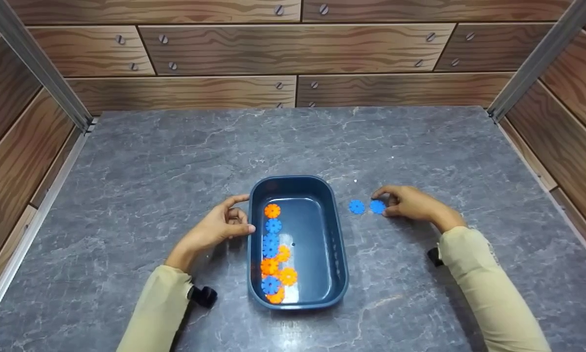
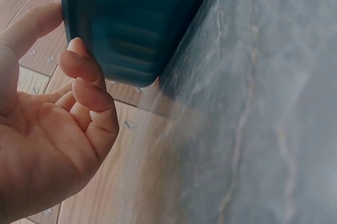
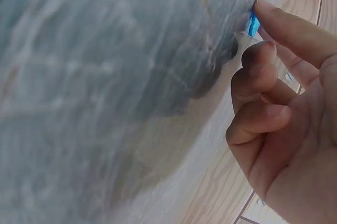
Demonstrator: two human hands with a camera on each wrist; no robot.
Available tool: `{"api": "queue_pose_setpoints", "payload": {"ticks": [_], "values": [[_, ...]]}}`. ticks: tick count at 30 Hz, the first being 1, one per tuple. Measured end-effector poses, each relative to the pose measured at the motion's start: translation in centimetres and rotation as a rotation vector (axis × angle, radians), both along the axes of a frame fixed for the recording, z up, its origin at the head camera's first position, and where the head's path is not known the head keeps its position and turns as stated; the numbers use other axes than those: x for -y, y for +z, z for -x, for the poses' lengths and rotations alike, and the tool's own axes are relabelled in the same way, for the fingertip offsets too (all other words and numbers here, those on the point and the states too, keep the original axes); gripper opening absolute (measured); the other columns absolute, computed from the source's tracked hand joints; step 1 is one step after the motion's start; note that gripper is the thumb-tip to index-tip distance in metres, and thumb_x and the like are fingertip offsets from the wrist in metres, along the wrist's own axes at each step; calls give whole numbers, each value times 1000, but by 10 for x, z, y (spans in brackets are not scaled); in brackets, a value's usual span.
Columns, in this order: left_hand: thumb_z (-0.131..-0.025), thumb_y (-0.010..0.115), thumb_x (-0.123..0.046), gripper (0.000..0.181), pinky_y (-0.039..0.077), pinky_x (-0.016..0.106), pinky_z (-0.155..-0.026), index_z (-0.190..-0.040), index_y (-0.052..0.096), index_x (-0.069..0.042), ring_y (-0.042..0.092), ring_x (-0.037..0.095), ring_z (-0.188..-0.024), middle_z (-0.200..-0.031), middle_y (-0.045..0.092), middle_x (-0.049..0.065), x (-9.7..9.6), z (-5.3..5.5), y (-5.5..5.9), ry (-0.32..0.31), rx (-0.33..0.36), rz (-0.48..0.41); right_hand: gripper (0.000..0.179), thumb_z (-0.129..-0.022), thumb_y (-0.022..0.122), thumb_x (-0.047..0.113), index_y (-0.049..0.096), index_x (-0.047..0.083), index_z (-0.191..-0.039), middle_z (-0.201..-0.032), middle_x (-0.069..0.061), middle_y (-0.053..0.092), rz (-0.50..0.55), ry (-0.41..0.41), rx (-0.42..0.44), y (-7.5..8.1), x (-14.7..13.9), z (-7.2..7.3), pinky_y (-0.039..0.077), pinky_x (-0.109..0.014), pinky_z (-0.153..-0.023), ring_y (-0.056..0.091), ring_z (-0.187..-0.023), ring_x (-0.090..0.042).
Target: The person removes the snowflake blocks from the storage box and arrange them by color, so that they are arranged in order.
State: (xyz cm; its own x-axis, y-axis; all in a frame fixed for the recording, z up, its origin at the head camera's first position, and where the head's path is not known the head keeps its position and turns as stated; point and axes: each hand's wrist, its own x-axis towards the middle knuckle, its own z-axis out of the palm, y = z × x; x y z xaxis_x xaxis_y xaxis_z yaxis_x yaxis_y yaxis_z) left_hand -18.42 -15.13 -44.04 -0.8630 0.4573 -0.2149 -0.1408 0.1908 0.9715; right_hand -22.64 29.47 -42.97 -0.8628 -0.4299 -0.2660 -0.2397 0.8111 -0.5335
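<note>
My right hand (image 1: 410, 203) has its thumb and index finger at opposite edges of a blue notched interlocking disc (image 1: 377, 207), pinching it at the tabletop. Another blue disc (image 1: 356, 207) lies flat just left of it. In the right wrist view, the pinched disc (image 3: 256, 19) shows edge-on at a fingertip, and the other fingers curl inward. My left hand (image 1: 219, 220) touches the left side of a dark blue plastic bin (image 1: 341, 244) with thumb and index fingertips. The left wrist view shows these fingertips at the bin's rim (image 2: 71, 24), the remaining fingers loosely bent.
Several orange discs (image 1: 288, 276) and blue discs (image 1: 273, 226) lie along the left side inside the bin, some overlapping. The bin stands on a grey marbled table (image 1: 175, 156). Wood-patterned panels (image 1: 293, 49) and metal posts (image 1: 43, 68) enclose the table.
</note>
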Motion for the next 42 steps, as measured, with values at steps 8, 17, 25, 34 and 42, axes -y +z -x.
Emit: {"api": "queue_pose_setpoints", "payload": {"ticks": [8, 17, 25, 34, 42], "values": [[-84, 73, -11, 79, 39, 21, -59, -147, 26, -2, 46, 10, -67, -84, 55, -1, 0, -1, -2, 0, 7, -6, 40, -89, 66, 13, 58, 7, -128, -84, -6, 57, 30, -5, 10, 0, -1, -2, 40, -31, -64, 47, -68, -15], [-85, 72, -10, 78, 38, 21, -58, -147, 26, -3, 45, 9, -66, -84, 56, -1, 0, -2, -1, -4, -1, -11, 45, -91, 64, 11, 51, 5, -134, -82, -7, 56, 76, -6, 53, 6, -3, -6, 43, -28, -56, 49, -63, -13], [-86, 71, -11, 78, 38, 23, -60, -148, 24, -5, 46, 10, -66, -84, 56, -1, 1, -1, 0, -8, 20, -23, 50, -94, 59, 9, 43, 5, -141, -96, -11, 56, 144, -44, 10, 19, 2, -10, 44, -26, -62, 53, -72, -15], [-86, 71, -11, 78, 37, 23, -60, -148, 24, -6, 45, 10, -65, -84, 55, -1, 0, 0, 0, -5, 37, -25, 56, -93, 64, 17, 40, 10, -143, -96, -8, 53, 308, -74, 26, 33, 15, -13, 46, -29, -61, 55, -71, -17], [-85, 71, -11, 79, 38, 24, -61, -148, 25, -7, 46, 11, -66, -84, 55, 0, 0, -1, -2, -1, 41, -30, 54, -93, 64, 16, 41, 6, -141, -95, -6, 51, 412, -8, 13, 37, 34, -21, 45, -26, -59, 52, -67, -13]]}}
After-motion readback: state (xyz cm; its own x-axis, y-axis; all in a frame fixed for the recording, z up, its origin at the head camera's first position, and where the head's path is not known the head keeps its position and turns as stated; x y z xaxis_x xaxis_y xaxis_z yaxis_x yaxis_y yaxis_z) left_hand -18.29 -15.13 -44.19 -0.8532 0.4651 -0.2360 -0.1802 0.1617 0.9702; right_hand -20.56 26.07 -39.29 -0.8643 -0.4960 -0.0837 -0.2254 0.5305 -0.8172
